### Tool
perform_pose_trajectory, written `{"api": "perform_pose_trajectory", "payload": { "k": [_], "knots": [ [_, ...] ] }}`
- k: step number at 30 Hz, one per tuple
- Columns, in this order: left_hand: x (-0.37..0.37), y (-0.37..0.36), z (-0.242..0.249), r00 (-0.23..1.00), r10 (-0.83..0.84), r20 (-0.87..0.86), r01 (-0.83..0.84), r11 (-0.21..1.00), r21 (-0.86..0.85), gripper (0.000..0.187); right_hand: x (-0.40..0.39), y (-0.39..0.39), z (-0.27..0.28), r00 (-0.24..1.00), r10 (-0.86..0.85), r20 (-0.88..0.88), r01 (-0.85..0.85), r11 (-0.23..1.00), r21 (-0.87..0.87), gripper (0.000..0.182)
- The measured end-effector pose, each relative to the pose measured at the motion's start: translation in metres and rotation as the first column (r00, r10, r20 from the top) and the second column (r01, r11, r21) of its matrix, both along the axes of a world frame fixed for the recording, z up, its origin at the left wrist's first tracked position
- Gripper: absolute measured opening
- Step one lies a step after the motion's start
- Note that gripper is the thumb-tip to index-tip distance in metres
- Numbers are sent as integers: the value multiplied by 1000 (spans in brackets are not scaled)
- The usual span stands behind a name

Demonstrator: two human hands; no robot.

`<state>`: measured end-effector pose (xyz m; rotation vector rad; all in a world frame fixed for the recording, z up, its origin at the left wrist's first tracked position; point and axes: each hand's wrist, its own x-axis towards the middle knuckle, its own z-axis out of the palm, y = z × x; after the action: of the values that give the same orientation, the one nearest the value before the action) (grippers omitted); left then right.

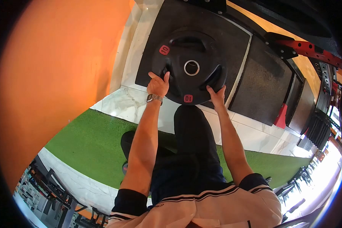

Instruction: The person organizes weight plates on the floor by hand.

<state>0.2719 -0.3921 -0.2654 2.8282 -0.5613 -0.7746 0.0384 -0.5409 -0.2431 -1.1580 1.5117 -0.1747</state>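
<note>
Both hands' fingers [166, 76] clamp the weight plate [190, 70] over black rubber mat [231, 38], orange wall [57, 68] beside.

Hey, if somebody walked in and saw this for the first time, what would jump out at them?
First the black weight plate in the upper middle, with red tags marked 10 and a metal-ringed centre hole, held by both hands through its grip cut-outs: the left hand, a metal watch on its wrist, and the right hand. Next the orange wall filling the left, then the green turf strip across the floor below.
</note>
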Motion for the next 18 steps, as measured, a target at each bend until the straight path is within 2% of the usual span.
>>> {"api": "perform_pose_trajectory", "payload": {
  "k": [2,5,9,12,15,16,18],
  "knots": [
    [-2,-2,3,1000,15,21,-15,1000,25,95,-10,3,-29,998,28,-54,-35,991,-128,93],
    [-8,3,1,980,-16,201,38,993,-108,91,-6,4,-36,988,29,-155,-74,953,-294,101],
    [8,8,-7,973,-64,220,144,918,-370,89,0,-4,-46,964,58,-261,-199,810,-552,105],
    [32,-11,-2,938,-127,322,290,794,-535,101,3,-11,-48,953,82,-292,-239,798,-554,102],
    [47,-18,-12,979,-124,163,198,773,-603,102,4,-13,-42,971,101,-218,-205,823,-530,97],
    [46,-20,-14,996,-39,82,83,762,-642,97,5,-13,-39,971,89,-223,-196,829,-524,96],
    [43,-21,-15,995,31,91,38,742,-670,92,7,-12,-37,970,64,-233,-178,841,-510,94]
  ]
}}
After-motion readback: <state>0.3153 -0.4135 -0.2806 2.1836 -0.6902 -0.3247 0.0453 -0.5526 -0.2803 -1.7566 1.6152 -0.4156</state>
